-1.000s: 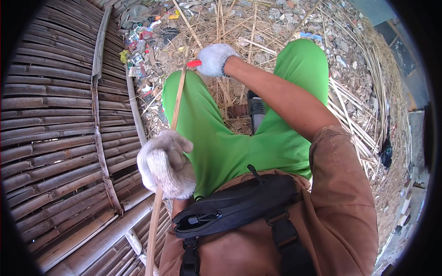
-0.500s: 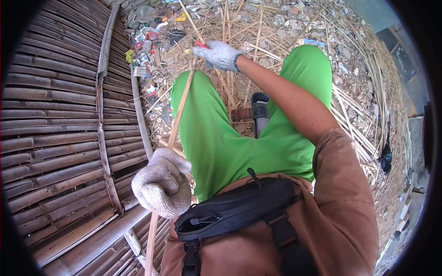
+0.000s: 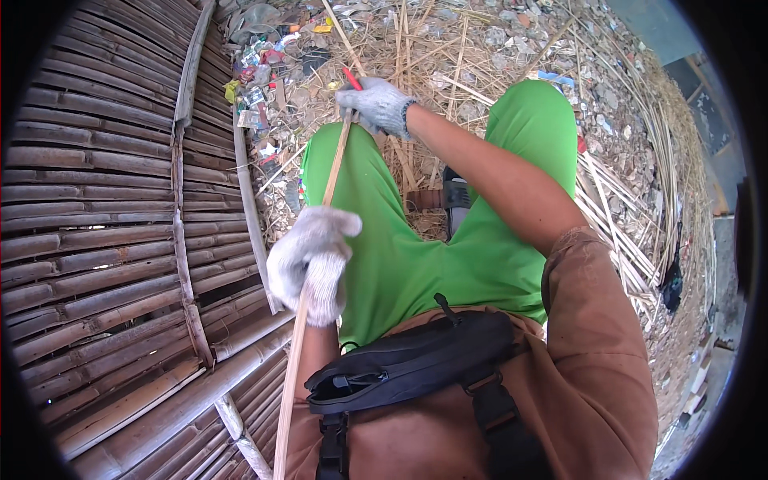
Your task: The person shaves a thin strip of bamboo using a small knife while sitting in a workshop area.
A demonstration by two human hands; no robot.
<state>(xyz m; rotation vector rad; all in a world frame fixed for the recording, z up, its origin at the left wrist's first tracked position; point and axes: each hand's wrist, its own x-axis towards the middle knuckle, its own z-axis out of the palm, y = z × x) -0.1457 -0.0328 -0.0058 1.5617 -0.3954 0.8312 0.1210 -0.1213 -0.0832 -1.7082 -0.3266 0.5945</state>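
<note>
A long, thin bamboo strip (image 3: 336, 166) slants from the lower edge up across my left knee. My left hand (image 3: 310, 260), in a whitish knitted glove, is closed loosely around the strip beside my left thigh, its thumb side lifted a little. Beyond the knee, my gloved right hand (image 3: 376, 106) is closed at the far part of the strip. A small red handle-like piece (image 3: 352, 78) sticks out of that fist; the rest of it is hidden, so its exact kind cannot be told.
At the left stands a slatted bamboo platform (image 3: 104, 200). Split bamboo strips (image 3: 620, 216) lie on the littered ground to the right, with a dark bundle (image 3: 672, 284) beside them. Plastic scraps (image 3: 254, 108) gather at the far left. A black waist bag (image 3: 416, 356) crosses my lap.
My left hand has slid along the strip, up and to the right, and its grip has loosened. The strip has shifted right. My right hand has turned slightly, and the red piece points more upright.
</note>
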